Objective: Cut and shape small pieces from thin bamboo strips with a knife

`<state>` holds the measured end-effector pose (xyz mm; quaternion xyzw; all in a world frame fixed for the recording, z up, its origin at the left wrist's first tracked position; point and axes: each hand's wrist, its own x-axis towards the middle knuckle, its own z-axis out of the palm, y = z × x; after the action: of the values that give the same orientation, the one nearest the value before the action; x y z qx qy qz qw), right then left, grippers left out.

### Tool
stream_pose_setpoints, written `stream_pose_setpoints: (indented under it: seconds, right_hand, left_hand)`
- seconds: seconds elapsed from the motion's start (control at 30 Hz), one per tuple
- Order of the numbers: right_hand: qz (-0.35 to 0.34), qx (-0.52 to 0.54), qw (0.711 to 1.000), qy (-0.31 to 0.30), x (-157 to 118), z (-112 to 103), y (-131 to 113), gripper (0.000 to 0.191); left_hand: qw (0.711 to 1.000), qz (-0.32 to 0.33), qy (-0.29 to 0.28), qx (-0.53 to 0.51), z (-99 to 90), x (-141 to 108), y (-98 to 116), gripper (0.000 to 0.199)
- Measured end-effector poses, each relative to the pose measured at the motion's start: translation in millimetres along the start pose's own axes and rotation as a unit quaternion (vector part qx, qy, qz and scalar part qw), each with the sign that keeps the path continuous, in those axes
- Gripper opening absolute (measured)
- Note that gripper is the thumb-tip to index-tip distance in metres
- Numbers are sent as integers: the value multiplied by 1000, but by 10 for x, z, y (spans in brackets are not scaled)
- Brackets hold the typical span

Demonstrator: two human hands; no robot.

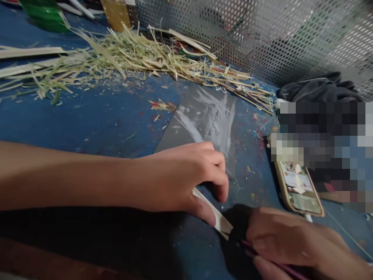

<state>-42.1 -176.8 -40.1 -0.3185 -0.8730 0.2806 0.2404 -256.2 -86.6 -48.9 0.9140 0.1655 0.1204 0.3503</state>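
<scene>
Pressed under the fingers and thumb of my left hand (198,167) is a pale flat strip of wood or bamboo (223,226), its visible end pointing toward the lower right. That end looks notched or split. My right hand (294,237) grips a thin tool with a purple shaft (287,269). Its front end is dark and lost in shadow close to the strip's end, so I cannot tell its kind or whether it touches. Beyond my left hand lies a dark grey sheet (189,111), like sandpaper, with whitish powdery streaks.
Shavings and thin strips (136,54) are heaped along the back of the blue table (87,124). A perforated metal panel (247,35) stands behind them. At the right are a phone (301,186) with a lit screen and dark cloth (317,89). A green bottle (43,15) stands back left.
</scene>
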Motion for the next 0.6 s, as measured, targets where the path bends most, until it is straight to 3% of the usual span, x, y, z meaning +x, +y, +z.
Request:
stream_pose_setpoints:
  seconds: [0.13, 0.27, 0.4, 0.6]
  right_hand:
    - [23, 105, 990, 96, 16, 2, -27, 9]
    - [34, 102, 994, -6, 152, 19, -115, 29]
    - [6, 50, 999, 7, 225, 85, -172, 46]
    - [28, 31, 998, -47, 72, 164, -130, 47]
  left_hand:
    - [996, 86, -37, 1, -28, 55, -56, 11]
    - [978, 179, -97, -40, -43, 125, -122, 10]
    - [977, 160, -124, -63, -37, 149, -142, 10]
    - [981, 147, -104, -71, -9, 160, -126, 10]
